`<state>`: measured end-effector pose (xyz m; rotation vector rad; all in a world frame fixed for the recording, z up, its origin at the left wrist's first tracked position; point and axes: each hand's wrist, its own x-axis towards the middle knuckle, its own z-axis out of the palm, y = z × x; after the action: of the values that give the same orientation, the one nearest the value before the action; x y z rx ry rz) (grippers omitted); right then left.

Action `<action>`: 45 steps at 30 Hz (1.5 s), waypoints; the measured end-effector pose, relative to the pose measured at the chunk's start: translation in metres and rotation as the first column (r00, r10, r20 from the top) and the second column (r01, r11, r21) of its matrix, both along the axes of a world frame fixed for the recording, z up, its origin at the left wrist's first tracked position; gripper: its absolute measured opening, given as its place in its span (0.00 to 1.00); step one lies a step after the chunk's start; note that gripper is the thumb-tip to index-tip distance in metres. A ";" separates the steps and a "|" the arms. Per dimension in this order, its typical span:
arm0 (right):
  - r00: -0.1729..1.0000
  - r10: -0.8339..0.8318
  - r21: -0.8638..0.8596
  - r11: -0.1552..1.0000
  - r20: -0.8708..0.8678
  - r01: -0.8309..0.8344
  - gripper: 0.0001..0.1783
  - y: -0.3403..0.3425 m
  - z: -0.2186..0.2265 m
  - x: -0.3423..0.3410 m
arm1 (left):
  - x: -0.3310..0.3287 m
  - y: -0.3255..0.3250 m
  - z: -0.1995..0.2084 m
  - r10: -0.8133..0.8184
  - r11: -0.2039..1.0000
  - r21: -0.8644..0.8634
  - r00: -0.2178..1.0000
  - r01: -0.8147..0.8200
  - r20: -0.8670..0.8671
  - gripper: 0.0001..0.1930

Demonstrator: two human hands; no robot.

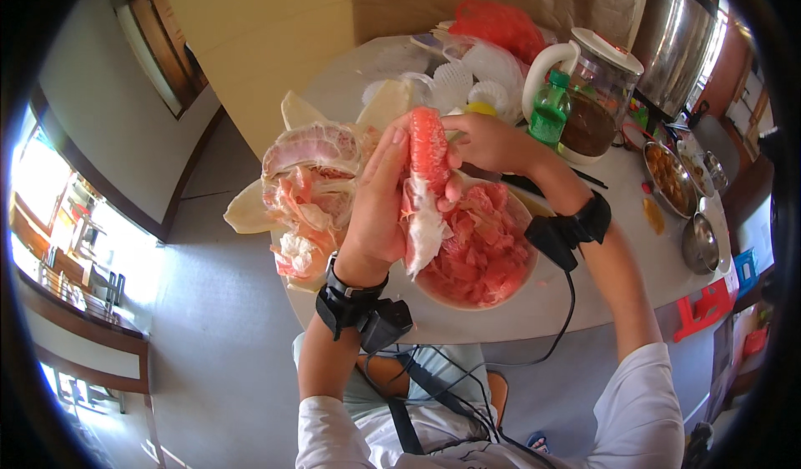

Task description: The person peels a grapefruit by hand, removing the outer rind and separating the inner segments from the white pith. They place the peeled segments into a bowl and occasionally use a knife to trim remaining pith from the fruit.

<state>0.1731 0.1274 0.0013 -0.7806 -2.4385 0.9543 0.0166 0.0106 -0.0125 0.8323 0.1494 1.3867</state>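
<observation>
My left hand (377, 198) is wrapped round a pomelo segment (430, 148), held upright with its red flesh bare at the top. A strip of white membrane (427, 239) hangs from its lower end. At the segment's upper right side, my right hand (492, 142) has its fingers bent in and pressed together; what they pinch is hidden. Below both hands stands a round bowl (472, 305) heaped with peeled red pomelo flesh (492, 260). To the left lie thick pale peel (244, 209), an opened pomelo piece (313, 148) and scraps of membrane (302, 198).
Behind my hands are white foam nets (453, 78), a red plastic bag (499, 28), a green bottle (550, 110) and a glass kettle (596, 85) of brown liquid. At right are metal bowls (670, 179) and a tall steel container (677, 43). A cable (569, 319) trails from my right wrist.
</observation>
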 end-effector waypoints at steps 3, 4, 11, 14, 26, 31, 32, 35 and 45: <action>0.994 -0.077 -0.095 0.993 -0.075 0.070 0.19 -0.012 0.011 0.009 | 0.004 0.001 0.001 0.063 0.998 0.000 0.997 -0.063 -0.046 0.18; 0.987 -0.120 -0.208 0.974 -0.110 0.096 0.20 -0.019 0.016 0.015 | 0.004 0.000 0.001 0.095 0.995 -0.020 0.991 -0.097 -0.098 0.18; 0.961 -0.090 -0.464 0.885 -0.261 -0.043 0.24 -0.048 0.029 0.024 | 0.004 -0.006 0.002 0.102 0.992 -0.041 0.942 -0.122 -0.321 0.16; 0.914 -0.137 -0.499 0.863 -0.383 -0.080 0.24 -0.052 0.030 0.023 | 0.001 -0.007 0.004 0.171 0.985 0.050 0.882 -0.166 -0.439 0.22; 0.951 -0.092 -0.383 0.923 -0.296 -0.030 0.20 -0.064 0.036 0.031 | 0.003 -0.009 0.006 0.282 0.957 0.158 0.672 -0.242 -0.684 0.19; 0.942 -0.119 -0.394 0.919 -0.314 -0.015 0.15 -0.063 0.034 0.032 | 0.000 -0.007 0.007 0.416 0.904 0.322 0.403 -0.281 -0.816 0.14; 0.941 -0.127 -0.385 0.923 -0.312 -0.003 0.15 -0.062 0.033 0.032 | 0.001 -0.008 0.006 0.410 0.907 0.301 0.454 -0.295 -0.791 0.13; 0.927 -0.152 -0.428 0.904 -0.343 -0.011 0.15 -0.058 0.032 0.033 | 0.002 -0.008 0.006 0.388 0.914 0.231 0.554 -0.332 -0.736 0.11; 0.947 -0.020 -0.327 0.941 -0.319 -0.091 0.11 -0.049 0.041 0.047 | -0.014 0.002 0.004 0.469 0.877 0.213 0.669 -0.431 -0.577 0.13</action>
<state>0.2199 0.0785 0.0420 -0.6304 -2.0417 1.4203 0.0030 0.0129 -0.0090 1.3494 0.8861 1.5294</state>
